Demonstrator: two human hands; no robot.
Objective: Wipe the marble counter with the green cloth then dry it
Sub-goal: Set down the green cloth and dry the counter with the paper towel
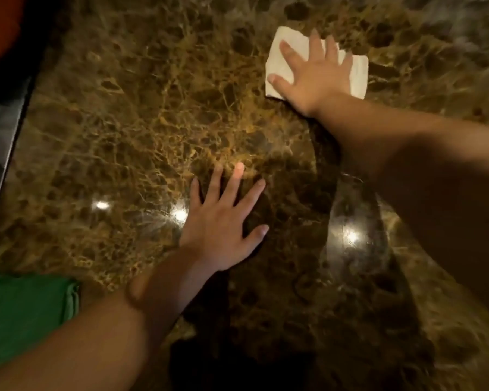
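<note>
While the right hand [312, 74] lies flat with fingers spread on a folded white towel [356, 71], pressing it onto the marble counter [124, 108], the drying step looks to be the one in hand.

Landmark: the white towel. It sits far out on the counter, its long axis running left-right across the view, under the right palm.

Left hand [223, 221]: on the near side of the towel and a little to its left, well apart from it. Fingers straight and splayed, palm down on bare marble, holding nothing; likely a brace.

Green cloth [26, 314]: nearer still and far to the left of the towel, at the counter's near edge, just beside the left forearm. Neither hand touches it.

Judgement: the right hand alone carries the next stroke; undried marble extends from the towel toward the left hand, so a pull nearward and leftward seems the natural sweep. Wetness is not readable under the glare spots.
</note>
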